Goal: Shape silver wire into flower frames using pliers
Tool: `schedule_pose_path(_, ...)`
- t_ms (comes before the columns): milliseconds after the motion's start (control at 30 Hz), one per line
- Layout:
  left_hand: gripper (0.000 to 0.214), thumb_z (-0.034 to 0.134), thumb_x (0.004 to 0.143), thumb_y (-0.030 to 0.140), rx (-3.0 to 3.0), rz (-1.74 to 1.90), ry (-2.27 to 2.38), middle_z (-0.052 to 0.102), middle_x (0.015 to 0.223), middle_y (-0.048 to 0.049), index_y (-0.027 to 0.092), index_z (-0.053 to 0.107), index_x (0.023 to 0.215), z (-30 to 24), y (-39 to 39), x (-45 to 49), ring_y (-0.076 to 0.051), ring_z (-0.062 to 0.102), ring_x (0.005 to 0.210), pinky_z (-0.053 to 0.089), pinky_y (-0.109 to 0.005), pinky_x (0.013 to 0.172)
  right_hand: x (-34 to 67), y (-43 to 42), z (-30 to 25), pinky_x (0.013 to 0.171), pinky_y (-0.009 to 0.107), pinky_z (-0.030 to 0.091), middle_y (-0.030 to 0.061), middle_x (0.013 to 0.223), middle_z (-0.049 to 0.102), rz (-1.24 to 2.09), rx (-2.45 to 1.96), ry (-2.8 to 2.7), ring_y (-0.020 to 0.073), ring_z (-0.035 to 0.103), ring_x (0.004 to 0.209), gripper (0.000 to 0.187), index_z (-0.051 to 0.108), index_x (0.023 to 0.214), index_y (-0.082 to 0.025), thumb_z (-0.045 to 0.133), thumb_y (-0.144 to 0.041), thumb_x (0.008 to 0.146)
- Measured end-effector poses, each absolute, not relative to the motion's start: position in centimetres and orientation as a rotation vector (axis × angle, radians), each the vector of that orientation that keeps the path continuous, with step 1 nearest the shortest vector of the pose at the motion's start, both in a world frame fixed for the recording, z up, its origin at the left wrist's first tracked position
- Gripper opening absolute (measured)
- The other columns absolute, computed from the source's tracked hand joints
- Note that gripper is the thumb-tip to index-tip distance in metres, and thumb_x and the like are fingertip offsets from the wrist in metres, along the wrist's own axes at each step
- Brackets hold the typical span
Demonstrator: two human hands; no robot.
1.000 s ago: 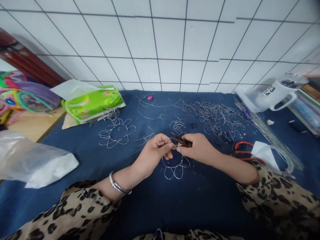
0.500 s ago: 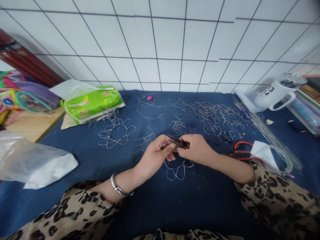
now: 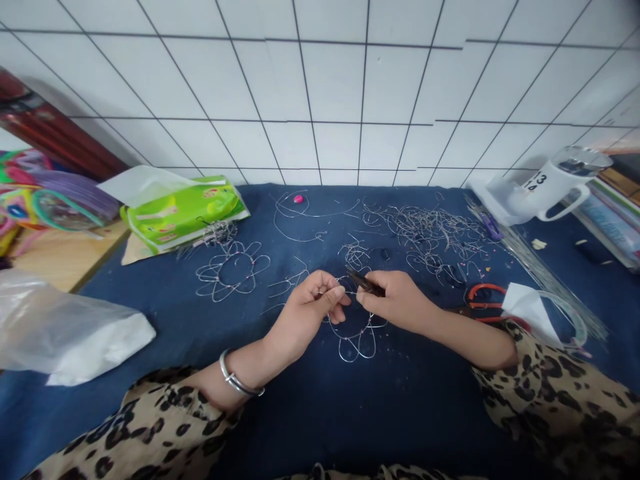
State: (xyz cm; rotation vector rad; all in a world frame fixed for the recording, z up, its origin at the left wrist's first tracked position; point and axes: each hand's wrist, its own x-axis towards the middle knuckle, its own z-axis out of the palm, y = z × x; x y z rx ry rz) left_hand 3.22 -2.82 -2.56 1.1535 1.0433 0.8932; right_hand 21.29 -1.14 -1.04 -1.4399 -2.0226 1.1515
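Observation:
My left hand (image 3: 313,303) pinches the rim of a flower-shaped wire ring (image 3: 357,348), whose thin petal loops hang toward me. Closed around a pair of dark pliers (image 3: 369,284), my right hand (image 3: 393,297) is just to the right of it. The pliers' jaws point up and left, near the ring's far edge; whether they touch the wire I cannot tell. Part of the ring is covered by my fingers. A second wire flower (image 3: 233,271) with small pink beads lies flat to the left, and bent wire pieces (image 3: 290,283) lie between it and my left hand.
Tangled wire offcuts (image 3: 435,233) spread at the back right, beside straight wires (image 3: 555,283). Red-handled scissors (image 3: 487,293) lie near my right forearm. A white mug (image 3: 563,187) stands by the wall. At left are a green tissue pack (image 3: 185,213) and a plastic bag (image 3: 75,327).
The pliers have drawn slightly right, away from my left fingertips, and tilted. The wire ring has shifted a little to the right. My left hand still pinches it.

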Motion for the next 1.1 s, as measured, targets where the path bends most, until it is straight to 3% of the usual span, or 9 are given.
schedule_pose_path(600,0.012,0.053,0.086,0.027,1.158,0.885,1.012,0.063,0.073,-0.0010,0.016,0.049,0.082,-2.74,-2.78,3.08,-0.009,0.057,0.057,0.046,-0.022,0.056,21.72,-0.68,-0.72,0.049,0.023,0.031,-0.0042,0.057,0.044,1.327,-1.394,-2.037,0.0080,0.039,0.052,0.012,0.053,0.069,-0.018,0.051,-0.029,0.073)
schedule_pose_path(767,0.012,0.053,0.086,0.027,1.318,0.885,1.072,0.060,0.076,-0.0007,0.017,0.049,0.091,-3.09,-2.66,2.92,-0.010,0.058,0.062,0.048,-0.022,0.056,21.64,-0.65,-0.72,0.048,0.022,0.031,-0.0046,0.056,0.044,1.311,-1.431,-2.018,0.0078,0.040,0.052,0.010,0.054,0.069,-0.018,0.051,-0.027,0.072)
schedule_pose_path(933,0.020,0.056,0.083,0.019,1.702,1.055,1.165,0.060,0.097,-0.0045,0.019,0.054,0.103,-3.49,-2.66,2.57,-0.013,0.059,0.081,0.050,-0.027,0.071,21.59,-0.60,-0.64,0.048,0.021,0.031,-0.0053,0.055,0.043,1.350,-1.421,-2.009,0.0072,0.040,0.051,0.008,0.053,0.067,-0.018,0.051,-0.025,0.070)
schedule_pose_path(1100,0.012,0.055,0.083,0.014,2.099,1.132,1.057,0.061,0.102,-0.0062,0.018,0.062,0.092,-3.43,-2.52,2.29,-0.017,0.057,0.097,0.047,-0.034,0.085,21.59,-0.54,-0.71,0.049,0.021,0.030,-0.0046,0.056,0.043,1.338,-1.428,-2.031,0.0076,0.040,0.052,0.007,0.053,0.067,-0.017,0.051,-0.024,0.069)
